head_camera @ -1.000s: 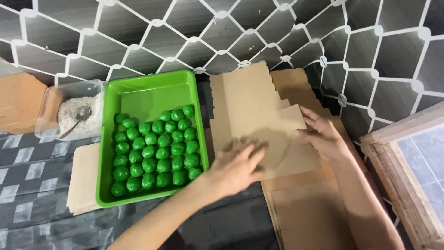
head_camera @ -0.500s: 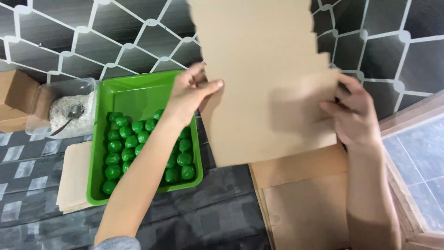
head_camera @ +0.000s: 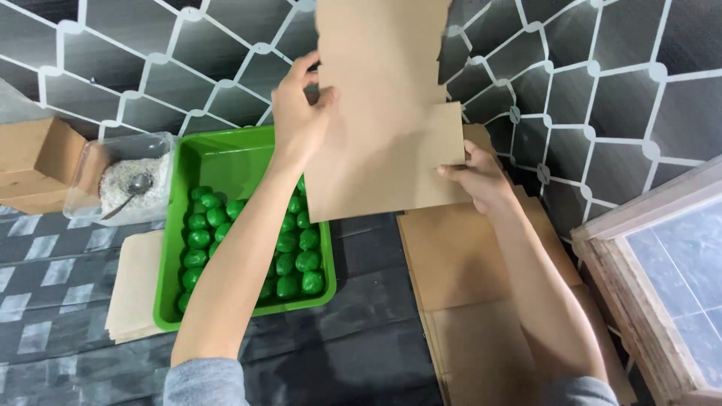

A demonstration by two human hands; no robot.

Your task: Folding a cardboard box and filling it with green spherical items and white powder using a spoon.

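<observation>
Both hands hold up a flat brown cardboard sheet (head_camera: 387,113) in front of me. My left hand (head_camera: 299,120) grips its left edge and my right hand (head_camera: 477,177) grips its lower right corner. The sheet hangs above the right side of a green plastic tray (head_camera: 226,162) that holds several green balls (head_camera: 289,263). My left forearm crosses over the tray and hides some of the balls.
A stack of flat cardboard sheets (head_camera: 481,301) lies on the dark floor at the right. A clear tub of white powder with a spoon (head_camera: 128,188) and a small cardboard box (head_camera: 37,162) sit to the left. A wooden window frame (head_camera: 647,301) stands at the right.
Both hands have lifted the cardboard sheet off the stack and raised it. It now looks narrower, and my left hand has moved in toward its left edge.
</observation>
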